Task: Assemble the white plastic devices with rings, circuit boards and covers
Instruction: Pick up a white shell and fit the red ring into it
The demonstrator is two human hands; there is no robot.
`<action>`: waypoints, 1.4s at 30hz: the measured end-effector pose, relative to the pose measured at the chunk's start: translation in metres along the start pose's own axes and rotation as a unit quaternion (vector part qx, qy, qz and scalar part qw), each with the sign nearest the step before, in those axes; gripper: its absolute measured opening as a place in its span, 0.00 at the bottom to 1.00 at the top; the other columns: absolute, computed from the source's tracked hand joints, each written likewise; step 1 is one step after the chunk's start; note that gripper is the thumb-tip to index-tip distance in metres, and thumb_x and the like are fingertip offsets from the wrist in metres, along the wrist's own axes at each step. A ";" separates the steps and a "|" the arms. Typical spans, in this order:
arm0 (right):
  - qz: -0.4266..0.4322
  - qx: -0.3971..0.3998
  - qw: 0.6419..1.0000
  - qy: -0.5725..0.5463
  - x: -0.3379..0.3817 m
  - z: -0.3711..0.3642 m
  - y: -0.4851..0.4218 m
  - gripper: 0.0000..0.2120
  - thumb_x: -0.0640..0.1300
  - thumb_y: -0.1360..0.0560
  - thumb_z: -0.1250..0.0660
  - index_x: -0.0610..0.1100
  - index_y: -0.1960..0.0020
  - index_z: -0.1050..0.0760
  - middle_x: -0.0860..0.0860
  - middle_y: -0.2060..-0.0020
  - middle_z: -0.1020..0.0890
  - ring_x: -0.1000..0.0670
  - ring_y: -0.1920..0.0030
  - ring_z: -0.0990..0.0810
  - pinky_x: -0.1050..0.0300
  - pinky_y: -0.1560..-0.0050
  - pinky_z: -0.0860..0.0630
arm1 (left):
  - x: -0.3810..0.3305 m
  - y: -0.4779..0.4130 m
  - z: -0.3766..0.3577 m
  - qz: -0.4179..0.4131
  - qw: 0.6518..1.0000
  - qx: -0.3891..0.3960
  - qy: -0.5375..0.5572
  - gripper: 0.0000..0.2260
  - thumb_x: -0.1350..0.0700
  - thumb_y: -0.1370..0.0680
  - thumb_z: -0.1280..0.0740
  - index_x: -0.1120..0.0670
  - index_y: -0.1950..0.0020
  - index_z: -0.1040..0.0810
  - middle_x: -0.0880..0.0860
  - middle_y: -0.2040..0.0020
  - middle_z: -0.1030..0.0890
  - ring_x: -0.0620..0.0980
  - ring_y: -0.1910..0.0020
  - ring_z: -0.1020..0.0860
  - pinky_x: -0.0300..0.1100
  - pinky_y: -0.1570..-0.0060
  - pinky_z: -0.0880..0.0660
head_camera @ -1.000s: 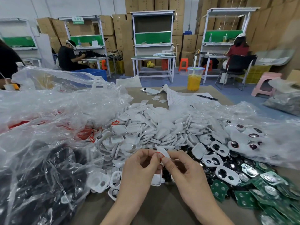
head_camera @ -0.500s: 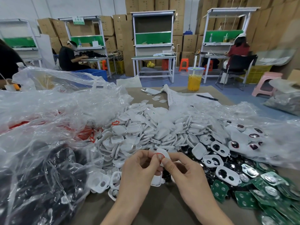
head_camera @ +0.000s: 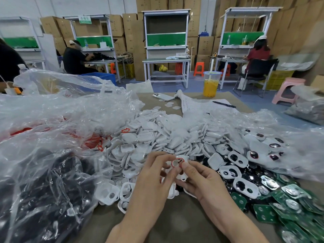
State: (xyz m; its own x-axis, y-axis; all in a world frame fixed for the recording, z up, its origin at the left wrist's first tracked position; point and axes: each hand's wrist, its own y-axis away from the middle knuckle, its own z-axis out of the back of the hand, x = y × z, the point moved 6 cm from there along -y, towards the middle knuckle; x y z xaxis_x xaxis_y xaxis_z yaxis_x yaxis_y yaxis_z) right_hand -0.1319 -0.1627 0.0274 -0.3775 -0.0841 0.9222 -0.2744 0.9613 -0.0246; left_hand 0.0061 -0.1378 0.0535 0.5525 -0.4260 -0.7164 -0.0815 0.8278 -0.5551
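Pinching one white plastic housing (head_camera: 180, 176) between curled fingers, left hand (head_camera: 154, 174) and right hand (head_camera: 201, 181) held it just before the parts heap (head_camera: 157, 134). Red ring (head_camera: 177, 163) sat on its upper face. Judged light, stiff, slick; ring thin, pliable. Best gripped by housing edges.

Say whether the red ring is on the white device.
On: red ring lies against white device, pinched by left hand and right hand; fully seated, cannot tell.
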 end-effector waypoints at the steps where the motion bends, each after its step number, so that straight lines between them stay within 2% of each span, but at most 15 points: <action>1: -0.003 0.002 1.000 -0.002 0.000 0.000 0.000 0.17 0.52 0.29 0.27 0.42 0.46 0.15 0.42 0.46 0.14 0.46 0.44 0.15 0.55 0.44 0.19 | 0.000 0.000 0.001 -0.008 1.000 0.001 -0.009 0.06 0.45 0.20 0.32 0.40 0.44 0.21 0.36 0.44 0.25 0.39 0.48 0.21 0.25 0.54 0.29; 9: -0.027 -0.018 0.999 -0.029 0.003 0.000 0.003 0.14 0.50 0.23 0.32 0.41 0.47 0.15 0.40 0.48 0.14 0.43 0.46 0.15 0.56 0.50 0.18 | -0.003 0.000 0.003 0.009 0.999 -0.004 0.036 0.11 0.35 0.23 0.34 0.39 0.49 0.21 0.39 0.48 0.21 0.40 0.50 0.20 0.26 0.55 0.28; 13: -0.026 -0.017 0.999 -0.019 0.005 -0.002 0.003 0.15 0.50 0.23 0.32 0.40 0.48 0.15 0.40 0.47 0.15 0.43 0.44 0.15 0.54 0.48 0.18 | -0.004 0.004 0.002 0.018 0.999 -0.001 0.038 0.09 0.37 0.24 0.33 0.38 0.48 0.23 0.41 0.49 0.21 0.43 0.49 0.21 0.30 0.56 0.27; 17: -0.021 -0.013 1.000 -0.006 0.007 -0.005 0.005 0.15 0.51 0.25 0.31 0.40 0.50 0.15 0.40 0.49 0.14 0.44 0.48 0.14 0.58 0.51 0.18 | -0.013 0.006 0.001 -0.048 0.998 0.014 -0.050 0.11 0.44 0.23 0.34 0.37 0.41 0.25 0.38 0.49 0.26 0.40 0.51 0.23 0.27 0.55 0.29; 20: -0.013 -0.021 1.000 0.008 0.008 -0.004 0.005 0.15 0.52 0.26 0.29 0.39 0.51 0.15 0.39 0.50 0.14 0.45 0.50 0.14 0.57 0.52 0.18 | -0.015 0.006 0.002 -0.065 0.995 0.013 -0.076 0.11 0.45 0.22 0.35 0.38 0.39 0.25 0.37 0.47 0.26 0.39 0.50 0.23 0.28 0.55 0.27; 23: -0.007 -0.032 0.999 0.014 0.009 -0.003 0.005 0.15 0.53 0.29 0.28 0.41 0.54 0.15 0.40 0.52 0.14 0.44 0.52 0.14 0.53 0.50 0.17 | -0.014 0.006 0.006 -0.040 0.998 -0.005 -0.058 0.09 0.43 0.22 0.36 0.37 0.41 0.25 0.35 0.46 0.25 0.38 0.49 0.23 0.29 0.56 0.26; 26: -0.006 -0.036 0.999 0.008 0.010 -0.003 0.007 0.15 0.55 0.31 0.27 0.43 0.56 0.14 0.41 0.53 0.14 0.43 0.52 0.13 0.53 0.51 0.17 | -0.013 0.004 0.009 0.005 0.999 -0.022 0.023 0.08 0.43 0.23 0.34 0.36 0.44 0.23 0.38 0.45 0.24 0.41 0.49 0.21 0.28 0.58 0.26; 27: -0.007 -0.035 0.999 0.006 0.010 -0.003 0.007 0.15 0.55 0.31 0.27 0.44 0.56 0.14 0.41 0.53 0.14 0.44 0.52 0.13 0.54 0.52 0.17 | -0.011 0.004 0.009 0.032 0.997 -0.028 0.067 0.08 0.44 0.23 0.33 0.35 0.45 0.23 0.39 0.46 0.22 0.42 0.51 0.20 0.31 0.59 0.24; 29: -0.008 -0.036 0.999 0.002 0.011 -0.004 0.007 0.15 0.56 0.32 0.27 0.44 0.56 0.14 0.41 0.53 0.13 0.44 0.52 0.13 0.56 0.53 0.17 | -0.006 0.004 0.008 0.092 0.986 -0.030 0.138 0.08 0.48 0.22 0.31 0.34 0.46 0.22 0.41 0.50 0.19 0.43 0.55 0.18 0.46 0.61 0.18; 30: -0.009 -0.039 0.999 0.002 0.011 -0.004 0.008 0.16 0.56 0.32 0.27 0.44 0.56 0.14 0.41 0.53 0.13 0.43 0.52 0.13 0.55 0.53 0.17 | -0.004 0.004 0.008 0.114 0.981 -0.027 0.155 0.09 0.50 0.21 0.30 0.34 0.47 0.21 0.42 0.52 0.17 0.42 0.56 0.18 0.53 0.63 0.18; 31: -0.010 -0.042 0.999 0.003 0.011 -0.003 0.007 0.16 0.57 0.33 0.27 0.44 0.57 0.14 0.42 0.53 0.13 0.43 0.53 0.13 0.54 0.52 0.17 | -0.003 0.004 0.008 0.128 0.977 -0.026 0.167 0.11 0.51 0.21 0.30 0.33 0.47 0.21 0.41 0.53 0.16 0.42 0.56 0.17 0.55 0.63 0.19; 34: -0.008 -0.045 0.999 0.004 0.012 -0.003 0.007 0.16 0.58 0.34 0.27 0.45 0.58 0.15 0.43 0.53 0.13 0.43 0.54 0.13 0.53 0.51 0.17 | -0.004 0.003 0.009 0.140 0.968 -0.027 0.208 0.11 0.53 0.21 0.30 0.35 0.47 0.20 0.42 0.52 0.15 0.41 0.54 0.17 0.42 0.59 0.22; 37: -0.011 -0.052 0.999 -0.008 0.011 -0.003 0.007 0.17 0.58 0.33 0.27 0.45 0.58 0.15 0.42 0.52 0.13 0.43 0.55 0.13 0.54 0.53 0.17 | -0.003 0.001 0.008 0.160 0.954 -0.024 0.251 0.08 0.56 0.20 0.31 0.43 0.47 0.18 0.46 0.52 0.14 0.44 0.54 0.15 0.36 0.58 0.21; 39: -0.012 -0.051 0.998 -0.023 0.010 -0.004 0.007 0.16 0.57 0.33 0.24 0.44 0.58 0.15 0.42 0.53 0.14 0.44 0.55 0.14 0.54 0.53 0.17 | -0.002 0.000 0.007 0.173 0.943 -0.023 0.284 0.05 0.56 0.21 0.30 0.48 0.47 0.18 0.48 0.53 0.13 0.46 0.56 0.15 0.34 0.57 0.22; 42: -0.011 -0.023 0.999 -0.025 0.009 -0.009 0.008 0.17 0.56 0.33 0.22 0.44 0.55 0.15 0.41 0.54 0.14 0.47 0.56 0.15 0.57 0.53 0.18 | -0.004 0.000 0.006 0.182 0.933 -0.009 0.310 0.07 0.53 0.24 0.29 0.52 0.48 0.19 0.51 0.54 0.13 0.47 0.57 0.16 0.34 0.59 0.22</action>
State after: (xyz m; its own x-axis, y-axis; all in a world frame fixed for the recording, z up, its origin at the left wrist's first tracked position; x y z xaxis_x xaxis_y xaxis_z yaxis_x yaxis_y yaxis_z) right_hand -0.1295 -0.1530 0.0386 -0.4153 -0.1173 0.9021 -0.2433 0.9698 0.0141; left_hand 0.0086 -0.1337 0.0589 -0.0998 -0.2515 -0.9627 -0.1865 0.9551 -0.2302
